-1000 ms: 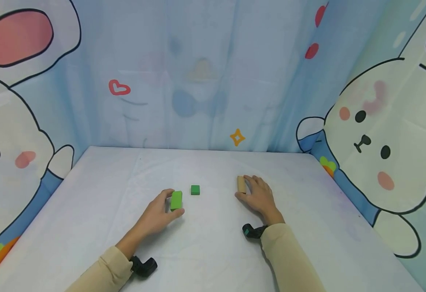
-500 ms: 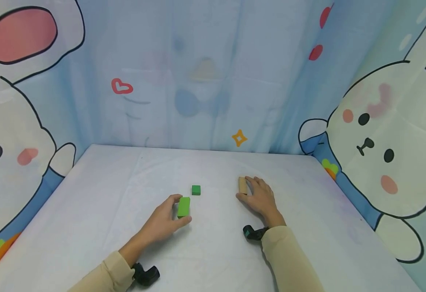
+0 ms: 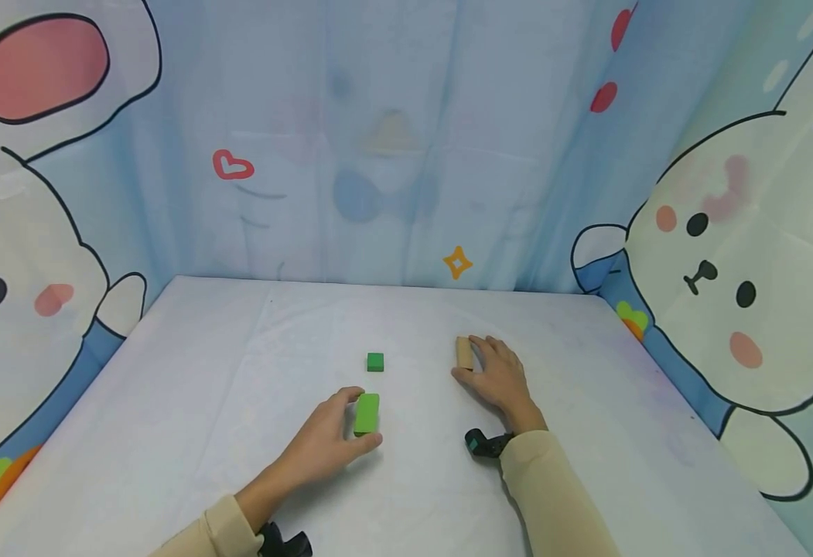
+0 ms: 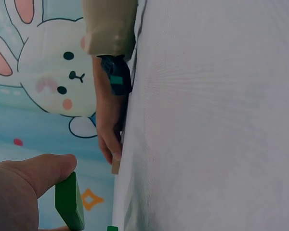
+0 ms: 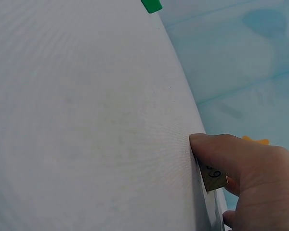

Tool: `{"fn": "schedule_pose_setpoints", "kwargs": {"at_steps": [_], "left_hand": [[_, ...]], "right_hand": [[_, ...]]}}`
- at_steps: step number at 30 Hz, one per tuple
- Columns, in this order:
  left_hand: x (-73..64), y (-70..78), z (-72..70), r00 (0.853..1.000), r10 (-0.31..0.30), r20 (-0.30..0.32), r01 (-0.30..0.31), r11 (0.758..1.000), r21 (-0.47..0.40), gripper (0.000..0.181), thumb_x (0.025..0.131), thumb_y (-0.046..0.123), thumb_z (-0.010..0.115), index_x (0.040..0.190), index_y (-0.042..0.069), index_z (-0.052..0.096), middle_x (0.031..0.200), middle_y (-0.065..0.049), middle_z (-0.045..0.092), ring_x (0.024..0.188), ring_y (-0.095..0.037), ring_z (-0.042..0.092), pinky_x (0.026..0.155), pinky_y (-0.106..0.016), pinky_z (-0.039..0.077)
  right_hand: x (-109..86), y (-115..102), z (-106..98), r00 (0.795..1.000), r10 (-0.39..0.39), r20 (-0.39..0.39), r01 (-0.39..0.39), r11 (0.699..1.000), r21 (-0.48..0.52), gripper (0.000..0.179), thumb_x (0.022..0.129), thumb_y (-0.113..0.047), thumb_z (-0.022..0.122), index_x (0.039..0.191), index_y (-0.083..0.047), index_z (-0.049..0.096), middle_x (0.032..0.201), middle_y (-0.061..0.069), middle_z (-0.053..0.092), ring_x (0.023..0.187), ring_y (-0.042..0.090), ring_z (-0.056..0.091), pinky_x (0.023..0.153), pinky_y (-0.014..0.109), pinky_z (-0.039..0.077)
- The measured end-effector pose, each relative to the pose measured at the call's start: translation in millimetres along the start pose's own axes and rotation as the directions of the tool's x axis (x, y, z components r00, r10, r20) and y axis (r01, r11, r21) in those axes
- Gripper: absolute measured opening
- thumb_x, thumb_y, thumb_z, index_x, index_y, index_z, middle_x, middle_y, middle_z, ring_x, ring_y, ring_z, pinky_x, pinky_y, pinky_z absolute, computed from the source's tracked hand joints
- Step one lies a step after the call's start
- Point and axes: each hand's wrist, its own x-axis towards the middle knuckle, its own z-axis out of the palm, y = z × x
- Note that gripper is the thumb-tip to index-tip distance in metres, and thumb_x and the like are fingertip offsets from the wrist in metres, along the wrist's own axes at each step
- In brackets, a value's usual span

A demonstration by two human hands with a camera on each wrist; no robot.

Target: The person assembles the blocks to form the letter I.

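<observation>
A bright green rectangular block is pinched between the thumb and fingers of my left hand. In the left wrist view this green block is held up off the white table. My right hand grips a pale wooden block that rests on the table, thumb at the near end and fingers at the far end. Dark printed marks show on the wooden block in the right wrist view, where the thumb partly covers it. A small darker green cube lies between the hands, beyond the left one.
The white-covered table ends at a blue curtain behind. Printed rabbit panels stand along both sides. Each wrist wears a black camera mount that juts out low over the table.
My left hand has moved right and nearer to me, carrying the green block to the near side of the cube. The right hand stays on the wooden block.
</observation>
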Motion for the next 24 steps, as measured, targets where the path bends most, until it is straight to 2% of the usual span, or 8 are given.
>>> {"fn": "schedule_pose_setpoints", "kwargs": {"at_steps": [6,12,16,20,24], "left_hand": [[-5.6,-0.1,2.8,1.0,0.012,0.014,-0.012,1.0,-0.003,0.075,0.09,0.039,0.079,0.149,0.006,0.045,0.147,-0.018,0.056,0.139,-0.038,0.051,0.112,-0.06,0.043],[-7.9,0.7,6.8,1.0,0.006,0.025,-0.006,1.0,0.014,0.075,0.09,0.041,0.078,0.148,0.007,0.046,0.143,-0.015,0.057,0.129,-0.03,0.055,0.106,-0.054,0.047],[-8.2,-0.7,10.2,1.0,0.013,0.012,-0.013,0.999,0.029,0.076,0.09,0.042,0.078,0.147,0.006,0.046,0.142,-0.015,0.057,0.128,-0.029,0.054,0.106,-0.053,0.047],[-9.5,-0.5,14.3,0.999,0.047,-0.017,-0.046,0.997,0.056,0.073,0.088,0.042,0.079,0.144,0.004,0.049,0.142,-0.015,0.057,0.131,-0.031,0.053,0.109,-0.055,0.045],[-11.6,-0.4,19.9,0.993,0.108,-0.044,-0.102,0.989,0.11,0.069,0.088,0.041,0.08,0.138,0.003,0.052,0.139,-0.014,0.059,0.133,-0.034,0.053,0.112,-0.055,0.044]], "right_hand": [[0.8,0,3,1.0,0.011,0.007,-0.011,1.0,-0.002,0.082,0.094,-0.047,0.065,0.16,-0.011,0.035,0.167,0.026,0.024,0.154,0.05,0.021,0.125,0.066,0.015],[1.3,0,3,1.0,0.012,0.012,-0.012,1.0,0.0,0.082,0.094,-0.048,0.065,0.161,-0.011,0.035,0.167,0.026,0.023,0.154,0.049,0.02,0.125,0.066,0.014],[2.1,2,2,1.0,0.005,0.007,-0.005,1.0,-0.003,0.082,0.094,-0.048,0.066,0.161,-0.011,0.035,0.167,0.026,0.023,0.154,0.049,0.02,0.125,0.065,0.014],[2.7,2,2,1.0,-0.005,0.006,0.005,1.0,-0.005,0.082,0.094,-0.048,0.065,0.161,-0.011,0.035,0.167,0.027,0.024,0.154,0.049,0.02,0.125,0.066,0.015],[2.7,3,1,1.0,-0.006,0.005,0.006,1.0,-0.006,0.082,0.094,-0.048,0.066,0.16,-0.011,0.035,0.167,0.027,0.024,0.154,0.049,0.021,0.125,0.066,0.015]]}}
